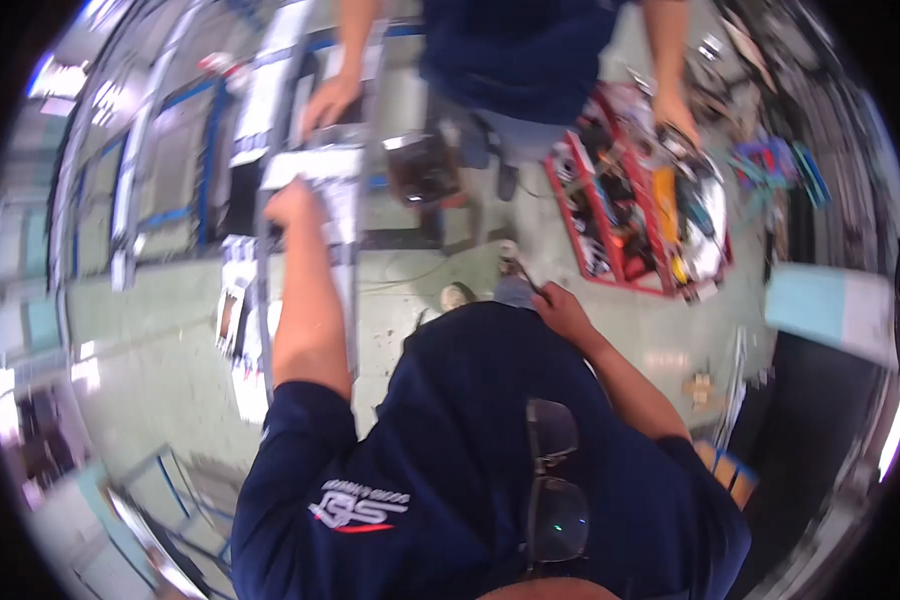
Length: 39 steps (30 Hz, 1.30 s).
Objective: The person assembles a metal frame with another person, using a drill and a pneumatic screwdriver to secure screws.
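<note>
At the upper left my left hand point(295, 204) rests against a pale metal piece point(315, 166) on the long metal frame point(342, 215). Its fingers are bunched at the piece's near edge, and blur hides what they pinch. In front of my waist, my right hand point(562, 312) is closed round a thin dark tool point(526, 278), whose far end points forward and left.
A co-worker point(520, 60) stands opposite, one hand point(330, 102) on the frame, the other point(676, 115) over a red toolbox point(625, 225) full of tools. A dark shiny object point(420, 168) is beside the frame. Blue-edged racks point(210, 150) stand left.
</note>
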Each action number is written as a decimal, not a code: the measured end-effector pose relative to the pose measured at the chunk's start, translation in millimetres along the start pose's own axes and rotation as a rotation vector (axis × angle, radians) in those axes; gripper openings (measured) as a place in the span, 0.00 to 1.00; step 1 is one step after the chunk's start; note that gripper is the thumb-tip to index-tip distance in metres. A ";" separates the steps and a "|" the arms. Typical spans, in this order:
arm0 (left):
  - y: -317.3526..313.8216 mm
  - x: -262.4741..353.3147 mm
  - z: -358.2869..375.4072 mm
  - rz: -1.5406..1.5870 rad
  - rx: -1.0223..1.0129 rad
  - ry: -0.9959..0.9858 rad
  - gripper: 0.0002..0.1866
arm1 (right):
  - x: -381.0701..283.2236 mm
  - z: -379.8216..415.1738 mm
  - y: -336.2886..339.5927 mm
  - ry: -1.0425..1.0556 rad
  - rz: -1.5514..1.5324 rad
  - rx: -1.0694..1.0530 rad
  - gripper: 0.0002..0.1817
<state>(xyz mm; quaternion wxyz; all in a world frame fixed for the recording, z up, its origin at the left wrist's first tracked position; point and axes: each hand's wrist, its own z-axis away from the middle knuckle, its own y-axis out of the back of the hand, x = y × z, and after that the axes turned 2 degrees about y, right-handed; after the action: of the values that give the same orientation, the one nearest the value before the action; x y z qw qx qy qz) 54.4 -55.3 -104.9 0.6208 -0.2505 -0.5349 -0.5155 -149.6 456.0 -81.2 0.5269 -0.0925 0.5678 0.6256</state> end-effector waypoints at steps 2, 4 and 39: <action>13.6 -6.3 -8.5 0.006 -0.132 -0.008 0.20 | -11.8 4.7 13.1 -0.022 -0.004 -0.022 0.16; 25.6 -2.5 -10.8 0.021 -0.231 -0.023 0.15 | -6.8 9.9 17.0 -0.052 -0.039 0.006 0.16; -158.0 -29.1 585.0 -0.413 -1.662 -0.130 0.12 | 162.9 44.0 258.2 -0.209 -0.890 0.341 0.14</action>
<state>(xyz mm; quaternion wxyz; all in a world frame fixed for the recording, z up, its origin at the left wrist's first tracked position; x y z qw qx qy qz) -323.5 405.9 7.1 0.0976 -0.5505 -0.0530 -0.8274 -395.4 633.6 -24.4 0.8051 -0.1755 0.5116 0.2434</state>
